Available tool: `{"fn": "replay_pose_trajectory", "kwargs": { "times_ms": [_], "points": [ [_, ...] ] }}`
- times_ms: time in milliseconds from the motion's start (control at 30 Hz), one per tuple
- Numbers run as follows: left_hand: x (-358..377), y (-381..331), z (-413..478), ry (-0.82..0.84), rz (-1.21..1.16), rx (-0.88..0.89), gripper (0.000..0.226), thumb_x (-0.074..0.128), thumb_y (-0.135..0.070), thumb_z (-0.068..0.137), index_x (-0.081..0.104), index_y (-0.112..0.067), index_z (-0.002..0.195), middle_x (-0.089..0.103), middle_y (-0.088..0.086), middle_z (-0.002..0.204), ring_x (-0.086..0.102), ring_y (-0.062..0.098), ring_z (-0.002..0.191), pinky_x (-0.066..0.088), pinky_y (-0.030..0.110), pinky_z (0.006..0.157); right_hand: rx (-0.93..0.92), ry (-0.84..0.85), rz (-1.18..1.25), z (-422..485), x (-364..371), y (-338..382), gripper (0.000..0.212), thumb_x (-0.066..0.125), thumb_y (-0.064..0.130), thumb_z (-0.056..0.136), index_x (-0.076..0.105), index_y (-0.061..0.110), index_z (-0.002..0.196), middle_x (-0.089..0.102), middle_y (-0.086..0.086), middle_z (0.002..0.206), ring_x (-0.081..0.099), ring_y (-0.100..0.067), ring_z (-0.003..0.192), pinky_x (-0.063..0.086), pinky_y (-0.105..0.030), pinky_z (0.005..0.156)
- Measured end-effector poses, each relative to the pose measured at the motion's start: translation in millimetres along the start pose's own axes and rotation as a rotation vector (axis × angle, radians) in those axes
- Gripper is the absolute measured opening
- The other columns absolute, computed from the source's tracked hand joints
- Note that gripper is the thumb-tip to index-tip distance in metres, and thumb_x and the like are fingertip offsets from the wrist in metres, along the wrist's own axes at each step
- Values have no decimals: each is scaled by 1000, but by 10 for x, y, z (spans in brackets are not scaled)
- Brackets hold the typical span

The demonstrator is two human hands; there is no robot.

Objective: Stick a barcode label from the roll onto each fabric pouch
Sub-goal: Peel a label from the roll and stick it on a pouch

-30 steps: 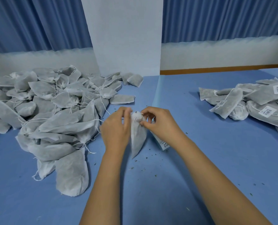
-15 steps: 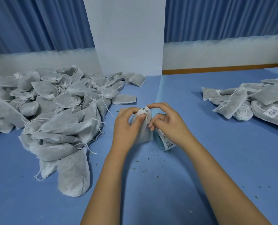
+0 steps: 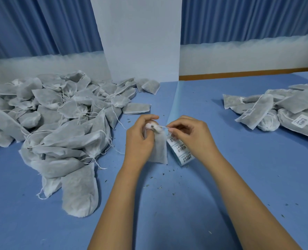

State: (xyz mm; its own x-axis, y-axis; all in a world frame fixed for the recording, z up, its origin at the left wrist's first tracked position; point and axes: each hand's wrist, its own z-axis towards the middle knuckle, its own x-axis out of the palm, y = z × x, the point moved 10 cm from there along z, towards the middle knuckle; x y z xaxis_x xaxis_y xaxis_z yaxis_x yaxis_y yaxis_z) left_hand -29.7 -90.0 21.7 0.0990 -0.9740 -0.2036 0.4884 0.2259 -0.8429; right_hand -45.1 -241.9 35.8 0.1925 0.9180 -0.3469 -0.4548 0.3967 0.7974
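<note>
Across the blue table (image 3: 221,177), the biggest mass is the heap of pouches (image 3: 59,123) on the person's left, grey-white fabric bags lying over one another with loose strings trailing out. Well apart from it, at the right edge, sits a smaller pile of labelled pouches (image 3: 284,109), several of them showing white barcode stickers.

Both bare forearms come up from the lower edge and converge near the middle of the table. The left hand (image 3: 140,139) shows its back to the camera, fingers curled round the gathered neck of a single pouch (image 3: 159,150). That pouch hangs down from the grip, and whether its lower edge touches the table cannot be told. The right hand (image 3: 191,134) sits just beside it, knuckles up. Its thumb and forefinger pinch the drawstring (image 3: 163,126), which runs as a short taut line from the pouch's neck to the fingertips, while the other fingers curl loosely beneath.

Under the right hand, just to the right of the hanging pouch, the label roll (image 3: 181,150) lies on the table with printed barcodes facing up. Small dark flecks (image 3: 158,177) are scattered on the blue surface near the wrists.
</note>
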Motion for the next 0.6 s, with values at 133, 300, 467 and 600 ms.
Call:
{"fn": "replay_pose_trajectory", "kwargs": {
  "times_ms": [133, 300, 467, 600],
  "points": [
    [-20, -46, 2, 5, 33, 40, 18, 52, -22, 85, 66, -30, 76, 60, -21, 66, 50, -1, 60, 37, 15, 61, -195, -104, -148, -39, -109, 205, 7, 70, -3, 81, 72, 3, 79, 59, 1, 72, 51, -12, 62, 43, -17, 63],
    [66, 47, 12, 139, 35, -73, 20, 74, -24, 85, 67, -24, 66, 56, -13, 54, 49, 5, 56, 41, 16, 59, -272, -246, -269, -86, -238, 274, 8, 68, -4, 82, 70, 1, 76, 56, 5, 71, 49, 1, 65, 33, -4, 64],
    [60, -50, -15, 207, -238, -75, 22, 68, -14, 87, 70, -22, 66, 71, -6, 67, 61, 6, 66, 44, 10, 64, -164, -309, -170, -60, -413, 153, 6, 70, 1, 81, 74, 4, 78, 65, -5, 72, 52, -13, 64, 38, -14, 61],
    [34, -123, -26, 150, -521, -69, 14, 65, -24, 83, 79, -22, 81, 76, 0, 99, 69, 4, 93, 46, 9, 81, -86, -232, -118, -40, -286, 81, 6, 71, 0, 80, 75, 4, 78, 64, 0, 70, 52, -16, 62, 36, -14, 62]
  ]
}}
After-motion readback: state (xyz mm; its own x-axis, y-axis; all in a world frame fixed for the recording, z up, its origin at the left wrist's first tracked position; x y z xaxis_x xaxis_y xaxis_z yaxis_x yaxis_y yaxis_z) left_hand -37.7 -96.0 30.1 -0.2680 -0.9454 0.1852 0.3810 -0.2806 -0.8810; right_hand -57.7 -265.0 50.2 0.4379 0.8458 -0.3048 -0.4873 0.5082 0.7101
